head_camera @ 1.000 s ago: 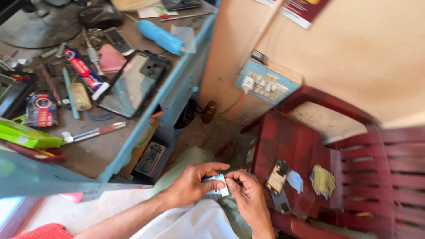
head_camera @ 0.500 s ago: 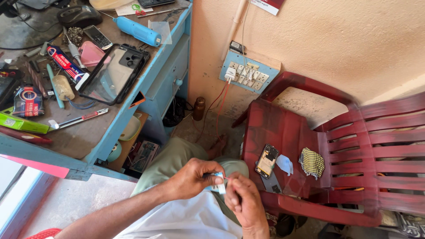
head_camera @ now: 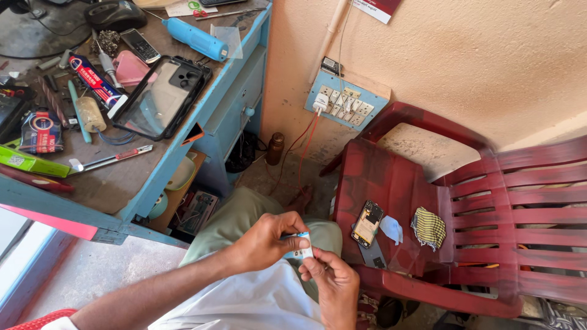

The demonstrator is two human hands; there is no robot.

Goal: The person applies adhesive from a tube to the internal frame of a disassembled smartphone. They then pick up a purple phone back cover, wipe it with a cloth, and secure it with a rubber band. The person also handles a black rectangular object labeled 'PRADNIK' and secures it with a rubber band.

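Packet (head_camera: 299, 246), small, white and pale blue, lay at lower centre of the head view, long axis roughly level across the frame, pinched between left hand (head_camera: 266, 241) closed on its left end and right hand (head_camera: 330, 282) gripping from just below, both touching it.

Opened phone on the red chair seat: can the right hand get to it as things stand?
Probably yes. The opened phone lies uncovered on the chair just beyond the right hand, nothing between, though that hand and the left hand grip a small white item.
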